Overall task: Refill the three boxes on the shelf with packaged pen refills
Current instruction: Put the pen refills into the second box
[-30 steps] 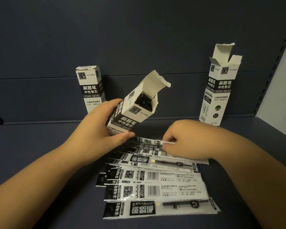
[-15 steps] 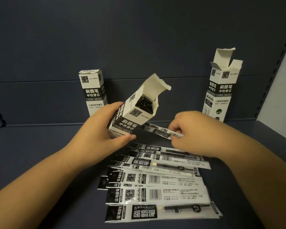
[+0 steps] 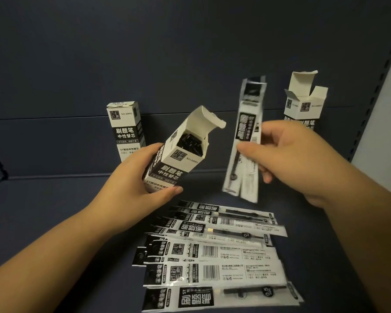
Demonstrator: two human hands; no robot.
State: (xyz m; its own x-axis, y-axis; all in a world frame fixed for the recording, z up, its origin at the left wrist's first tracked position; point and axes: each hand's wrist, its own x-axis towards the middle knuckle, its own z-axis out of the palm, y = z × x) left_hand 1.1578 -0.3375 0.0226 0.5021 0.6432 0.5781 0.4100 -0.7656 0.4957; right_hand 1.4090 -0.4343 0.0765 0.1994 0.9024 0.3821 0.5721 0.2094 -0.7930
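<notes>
The left hand [image 3: 131,188] grips the middle box [image 3: 178,152] — tilted, flap open, dark refills visible inside. The right hand [image 3: 287,159] pinches one refill packet [image 3: 246,141] near-upright, just beside the opening. Remaining packets [image 3: 212,251] lie fanned on the shelf [image 3: 54,211]. The left box [image 3: 125,129] stands closed; the right box [image 3: 303,105] stands open.

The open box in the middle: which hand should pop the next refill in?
The right hand. Its fingers already pinch a refill packet, lifted upright beside the open box. The left hand is busy gripping that box and tilting its opening toward the packet.
</notes>
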